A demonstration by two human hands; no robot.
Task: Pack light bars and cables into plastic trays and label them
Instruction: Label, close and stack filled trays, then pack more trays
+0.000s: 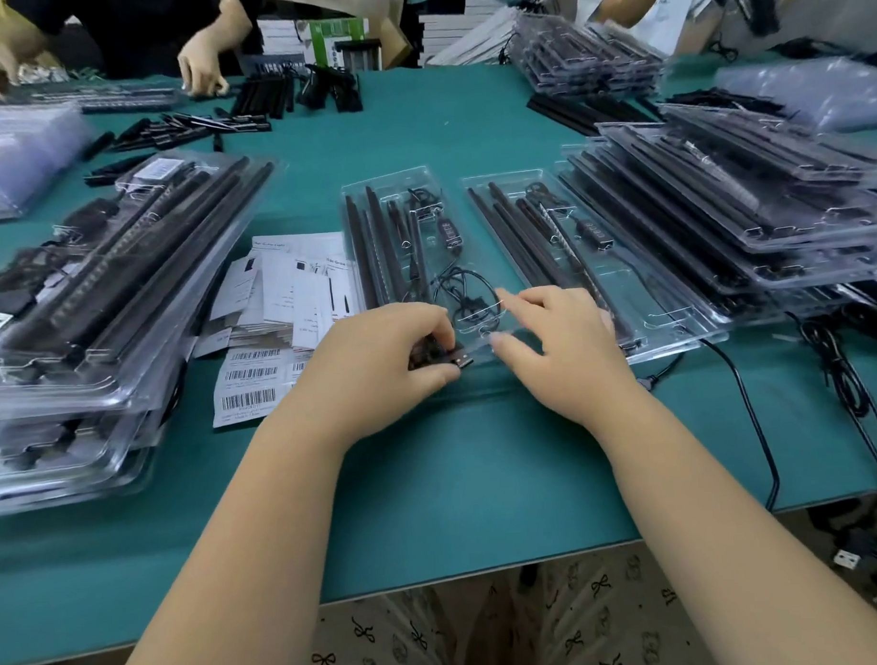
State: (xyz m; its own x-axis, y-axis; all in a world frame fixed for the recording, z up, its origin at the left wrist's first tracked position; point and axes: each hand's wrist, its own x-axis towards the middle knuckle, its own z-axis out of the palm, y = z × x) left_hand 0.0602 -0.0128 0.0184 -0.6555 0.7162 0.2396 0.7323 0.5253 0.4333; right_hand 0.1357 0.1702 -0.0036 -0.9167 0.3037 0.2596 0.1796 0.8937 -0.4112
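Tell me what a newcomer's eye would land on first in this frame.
First, the two bare hands at the centre: the left hand pinches a USB plug at the near end of a clear tray, and the right hand rests open on that tray. Next, tall stacks of filled trays at the left and the right of the green table, with barcode labels beside the left hand.

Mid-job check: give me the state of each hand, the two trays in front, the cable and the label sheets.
left hand: pinching the USB plug
USB plug: at the near end of the tray, not seated
right hand: fingers straight, resting on the tray
tray: open, bars in, cable loose inside
second tray: open, bars in, cable trailing out
label sheets: loose on the mat
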